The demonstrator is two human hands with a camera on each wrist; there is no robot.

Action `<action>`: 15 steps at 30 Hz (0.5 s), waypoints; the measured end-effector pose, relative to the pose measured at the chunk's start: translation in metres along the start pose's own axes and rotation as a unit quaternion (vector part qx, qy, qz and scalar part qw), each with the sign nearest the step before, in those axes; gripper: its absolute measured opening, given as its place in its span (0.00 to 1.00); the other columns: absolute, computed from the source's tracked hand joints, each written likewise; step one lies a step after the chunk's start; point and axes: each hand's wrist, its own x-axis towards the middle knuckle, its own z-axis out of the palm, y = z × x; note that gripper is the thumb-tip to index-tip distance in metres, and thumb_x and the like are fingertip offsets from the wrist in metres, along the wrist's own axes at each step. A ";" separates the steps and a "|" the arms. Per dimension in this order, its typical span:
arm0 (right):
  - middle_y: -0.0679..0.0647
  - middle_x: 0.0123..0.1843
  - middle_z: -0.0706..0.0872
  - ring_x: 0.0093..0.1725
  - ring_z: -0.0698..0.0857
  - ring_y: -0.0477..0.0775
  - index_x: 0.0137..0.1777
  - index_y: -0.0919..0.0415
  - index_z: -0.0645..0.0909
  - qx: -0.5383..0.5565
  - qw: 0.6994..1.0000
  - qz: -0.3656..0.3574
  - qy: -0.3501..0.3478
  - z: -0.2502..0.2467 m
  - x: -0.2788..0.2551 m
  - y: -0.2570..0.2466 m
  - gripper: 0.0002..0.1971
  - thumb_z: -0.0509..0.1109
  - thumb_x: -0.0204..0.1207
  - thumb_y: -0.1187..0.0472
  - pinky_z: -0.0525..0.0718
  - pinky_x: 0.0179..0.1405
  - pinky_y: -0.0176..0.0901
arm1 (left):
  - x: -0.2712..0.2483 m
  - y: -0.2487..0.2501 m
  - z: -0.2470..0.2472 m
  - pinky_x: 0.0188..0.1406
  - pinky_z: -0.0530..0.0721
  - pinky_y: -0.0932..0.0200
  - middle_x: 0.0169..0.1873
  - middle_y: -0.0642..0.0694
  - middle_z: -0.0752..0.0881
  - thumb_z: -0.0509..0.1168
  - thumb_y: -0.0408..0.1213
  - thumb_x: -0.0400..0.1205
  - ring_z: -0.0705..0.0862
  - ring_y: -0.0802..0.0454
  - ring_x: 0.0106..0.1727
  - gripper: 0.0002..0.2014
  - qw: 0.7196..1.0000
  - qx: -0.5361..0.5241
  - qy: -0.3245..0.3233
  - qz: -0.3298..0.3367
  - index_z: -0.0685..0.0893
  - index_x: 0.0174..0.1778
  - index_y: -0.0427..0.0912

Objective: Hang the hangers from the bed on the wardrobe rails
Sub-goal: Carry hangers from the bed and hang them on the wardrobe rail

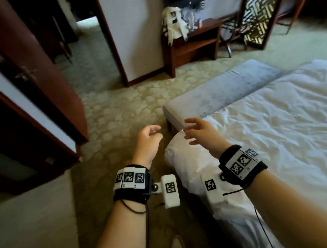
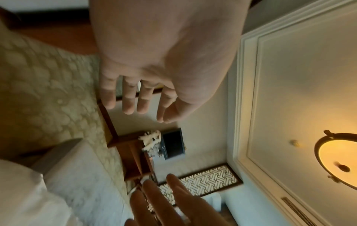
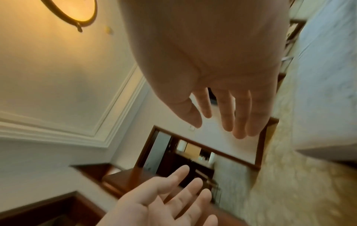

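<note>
Between the wardrobe point(image 1: 34, 104) on the left and the bed point(image 1: 272, 122) on the right, left hand point(image 1: 147, 141) and right hand point(image 1: 201, 133) hover empty, fingers loosely spread. No hanger shows, so this looks like a fetching step; next, turn right and search the bed

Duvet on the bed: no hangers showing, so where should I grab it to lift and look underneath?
Pinch the duvet's bunched corner drooping off the near edge, from above with the right hand, open just over it. The fold probably gives bulk to pinch; the flat spread does not.
</note>
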 end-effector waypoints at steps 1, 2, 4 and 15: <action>0.55 0.52 0.86 0.49 0.85 0.56 0.72 0.59 0.77 0.008 0.999 0.004 0.031 -0.014 0.003 -0.001 0.21 0.66 0.80 0.71 0.84 0.46 0.48 | 0.015 0.007 0.012 0.64 0.80 0.50 0.62 0.47 0.83 0.63 0.32 0.83 0.80 0.50 0.63 0.12 1.000 -0.001 -0.028 0.006 0.84 0.60 0.49; 0.55 0.51 0.86 0.48 0.85 0.56 0.72 0.59 0.76 0.016 0.998 0.010 0.056 -0.027 0.005 0.000 0.21 0.66 0.80 0.71 0.84 0.47 0.49 | 0.026 0.013 0.023 0.61 0.80 0.53 0.61 0.47 0.83 0.63 0.31 0.84 0.80 0.51 0.62 0.12 0.999 -0.003 -0.050 0.011 0.84 0.61 0.48; 0.57 0.51 0.85 0.49 0.85 0.57 0.72 0.59 0.75 0.024 0.994 0.025 0.104 -0.052 0.004 0.002 0.20 0.65 0.81 0.71 0.83 0.48 0.50 | 0.044 0.024 0.046 0.53 0.80 0.58 0.56 0.49 0.83 0.62 0.29 0.84 0.81 0.54 0.55 0.12 0.995 -0.004 -0.091 0.028 0.83 0.61 0.45; 0.61 0.59 0.86 0.52 0.87 0.57 0.73 0.57 0.76 0.077 0.926 0.079 0.362 -0.172 -0.104 0.054 0.20 0.66 0.82 0.68 0.87 0.48 0.48 | 0.014 0.056 0.223 0.45 0.75 0.64 0.60 0.46 0.83 0.64 0.31 0.83 0.81 0.50 0.59 0.12 0.918 0.065 -0.371 0.123 0.84 0.60 0.46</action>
